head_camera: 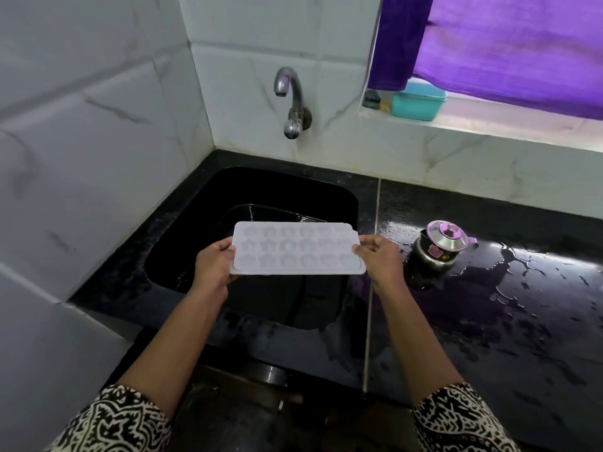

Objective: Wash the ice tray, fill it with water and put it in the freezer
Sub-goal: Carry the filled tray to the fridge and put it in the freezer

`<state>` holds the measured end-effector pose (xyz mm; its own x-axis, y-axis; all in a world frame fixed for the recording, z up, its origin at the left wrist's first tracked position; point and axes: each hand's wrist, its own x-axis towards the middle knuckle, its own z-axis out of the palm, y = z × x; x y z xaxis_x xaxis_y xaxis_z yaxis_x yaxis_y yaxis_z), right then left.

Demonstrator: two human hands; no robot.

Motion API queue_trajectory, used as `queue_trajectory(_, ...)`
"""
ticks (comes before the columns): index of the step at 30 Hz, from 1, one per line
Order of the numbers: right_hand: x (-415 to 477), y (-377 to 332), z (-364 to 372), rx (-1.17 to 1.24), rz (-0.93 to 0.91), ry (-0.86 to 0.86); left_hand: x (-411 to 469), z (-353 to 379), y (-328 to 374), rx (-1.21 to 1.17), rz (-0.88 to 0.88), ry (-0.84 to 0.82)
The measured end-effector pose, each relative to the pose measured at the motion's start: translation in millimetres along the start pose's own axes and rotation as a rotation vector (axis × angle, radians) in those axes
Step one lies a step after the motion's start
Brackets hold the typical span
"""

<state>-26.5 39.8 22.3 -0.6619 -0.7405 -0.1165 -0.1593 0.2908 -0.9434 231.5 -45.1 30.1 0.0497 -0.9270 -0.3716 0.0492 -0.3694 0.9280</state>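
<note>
The ice tray is held level over the black sink, the left hand with its grip closed on the left end and the right hand pinching the right end. No water runs from the tap on the wall behind, so this looks like the start of washing. Next, one hand must free itself to open the tap while the other keeps the tray under the spout; the wet bench and small kettle sit to the right.

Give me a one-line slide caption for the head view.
Both hands, left and right, hold the ice tray level over the black sink, tap off.
</note>
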Motion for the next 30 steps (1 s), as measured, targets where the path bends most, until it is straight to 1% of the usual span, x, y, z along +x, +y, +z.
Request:
queue_trajectory(10,1,-11,36,-0.039,-0.006,-0.025,24,-18,-3,-0.113,0.026,0.027)
queue_trajectory(15,2,-9,48,-0.046,0.051,-0.051,34,-22,2,-0.151,0.003,0.037)
queue_trajectory(19,0,-14,55,-0.005,0.045,-0.005,37,-24,-1,-0.196,-0.002,0.032)
queue_trajectory(22,-4,-18,61,0.085,0.051,0.035,37,-24,-2,-0.233,0.001,0.032)
queue_trajectory(28,-2,-19,80,0.388,0.217,0.013,39,-28,-4,-0.253,-0.017,0.021)
queue_trajectory(30,-3,-19,86,0.443,0.242,0.028,41,-30,-5,-0.248,-0.019,0.011)
